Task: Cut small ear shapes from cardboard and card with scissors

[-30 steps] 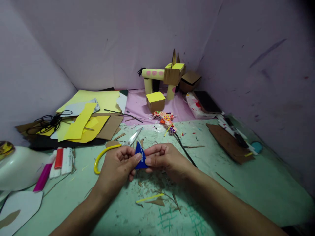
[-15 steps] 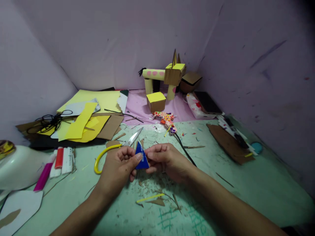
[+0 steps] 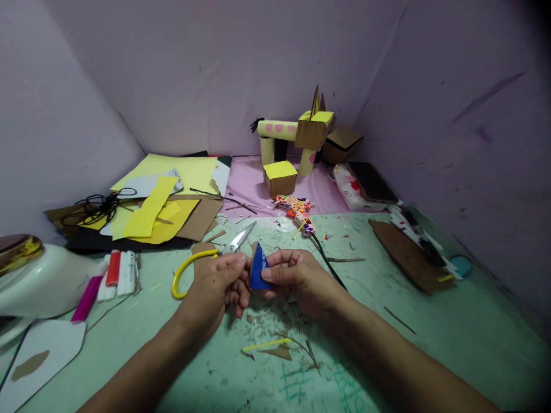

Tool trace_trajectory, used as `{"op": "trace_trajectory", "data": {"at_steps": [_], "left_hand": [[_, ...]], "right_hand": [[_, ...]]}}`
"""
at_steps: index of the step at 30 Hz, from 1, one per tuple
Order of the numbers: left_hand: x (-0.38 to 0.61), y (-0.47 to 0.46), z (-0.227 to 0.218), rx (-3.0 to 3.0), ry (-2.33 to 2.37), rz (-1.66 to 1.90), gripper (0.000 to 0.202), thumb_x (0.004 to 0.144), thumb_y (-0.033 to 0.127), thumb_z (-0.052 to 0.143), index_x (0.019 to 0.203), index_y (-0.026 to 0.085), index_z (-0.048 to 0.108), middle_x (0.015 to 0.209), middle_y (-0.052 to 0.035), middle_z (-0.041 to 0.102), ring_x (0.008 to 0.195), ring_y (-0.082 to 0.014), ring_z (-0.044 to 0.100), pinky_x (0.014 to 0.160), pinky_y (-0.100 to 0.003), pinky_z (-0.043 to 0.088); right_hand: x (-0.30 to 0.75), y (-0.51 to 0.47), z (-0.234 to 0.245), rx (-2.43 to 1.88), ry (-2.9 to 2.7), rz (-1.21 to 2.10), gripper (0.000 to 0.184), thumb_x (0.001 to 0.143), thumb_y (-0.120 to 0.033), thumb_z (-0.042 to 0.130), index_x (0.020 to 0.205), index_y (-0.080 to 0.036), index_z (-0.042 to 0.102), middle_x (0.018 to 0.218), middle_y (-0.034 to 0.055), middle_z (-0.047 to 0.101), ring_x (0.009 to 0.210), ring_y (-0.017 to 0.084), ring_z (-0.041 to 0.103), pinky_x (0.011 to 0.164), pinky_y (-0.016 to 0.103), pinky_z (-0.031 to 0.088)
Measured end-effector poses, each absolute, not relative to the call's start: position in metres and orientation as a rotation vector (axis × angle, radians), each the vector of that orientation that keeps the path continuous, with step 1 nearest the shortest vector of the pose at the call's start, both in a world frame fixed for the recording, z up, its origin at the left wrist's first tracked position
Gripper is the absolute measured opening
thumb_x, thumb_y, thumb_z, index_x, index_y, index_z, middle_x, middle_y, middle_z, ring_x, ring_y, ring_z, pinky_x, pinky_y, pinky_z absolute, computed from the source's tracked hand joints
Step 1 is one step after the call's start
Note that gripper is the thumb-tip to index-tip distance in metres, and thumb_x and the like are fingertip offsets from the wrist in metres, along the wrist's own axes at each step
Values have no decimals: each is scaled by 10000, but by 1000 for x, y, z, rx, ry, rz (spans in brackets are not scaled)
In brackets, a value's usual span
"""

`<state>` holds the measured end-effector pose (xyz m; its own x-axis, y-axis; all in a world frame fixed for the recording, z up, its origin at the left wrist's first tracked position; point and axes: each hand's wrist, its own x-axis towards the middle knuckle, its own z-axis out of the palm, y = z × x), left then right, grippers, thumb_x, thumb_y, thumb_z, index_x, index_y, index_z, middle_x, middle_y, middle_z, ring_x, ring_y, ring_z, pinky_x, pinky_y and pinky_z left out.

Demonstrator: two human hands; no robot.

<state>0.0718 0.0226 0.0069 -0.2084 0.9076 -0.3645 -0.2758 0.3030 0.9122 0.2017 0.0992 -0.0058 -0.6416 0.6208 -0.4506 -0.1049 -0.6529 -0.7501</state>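
A small blue cardboard triangle (image 3: 258,269) with white print stands upright between my hands, brown along its left edge. My right hand (image 3: 297,278) pinches it, thumb on the blue face. Beside its left edge is my left hand (image 3: 224,281), with thumb and forefinger closed and the other fingers curled. Whether those fingertips grip anything is hard to see. Yellow-handled scissors (image 3: 183,274) lie behind my left hand, blades pointing away. Beyond my hands rests a hot glue gun (image 3: 297,212) wrapped in flowered paper, its black cord running under my right wrist.
A cardboard animal figure (image 3: 279,129) stands at the back behind a yellow-topped box (image 3: 279,179). Yellow paper and cardboard sheets (image 3: 172,215) pile up at left, near markers (image 3: 114,269). A phone (image 3: 371,180) and a brown cardboard piece (image 3: 407,255) lie right. Scraps litter the green tabletop (image 3: 215,367).
My left thumb has come off the triangle's face to its left side. My right thumb now presses on the blue face. The view has shifted slightly left.
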Motion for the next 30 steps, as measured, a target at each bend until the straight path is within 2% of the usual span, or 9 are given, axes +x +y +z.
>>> {"op": "trace_trajectory", "data": {"at_steps": [5,13,23,27,30], "left_hand": [[69,22,6,700,1365,1162,244,683,361,666,684,142,558,375,52,521,293,-46,397,291,-126,327],[68,24,11,782,1490,1098,278,622,364,674,709,149,520,357,55,534,270,-56,412,292,-143,333],[68,23,14,884,1549,1074,226,665,329,637,716,133,538,375,45,546,292,-53,439,307,-132,316],[65,23,14,902,1561,1067,206,687,317,629,722,139,532,374,56,542,290,-46,432,299,-120,302],[63,23,12,882,1555,1068,205,700,320,631,748,141,544,389,61,547,293,-48,438,296,-118,308]], "right_hand": [[202,101,-4,-1028,-983,2348,254,451,-126,798,606,-120,597,526,9,657,456,117,626,435,185,512],[202,99,-5,-1066,-981,2363,218,486,-96,764,619,-120,593,541,1,649,435,97,598,430,187,505],[200,97,-7,-1039,-961,2337,215,475,-105,771,608,-127,604,537,2,640,445,105,596,428,191,498],[201,98,-6,-979,-957,2388,108,590,-162,709,622,-104,624,542,23,641,445,94,593,447,189,518],[201,100,-4,-942,-947,2422,120,679,-193,631,663,-76,654,557,54,653,471,104,613,474,196,533]]}}
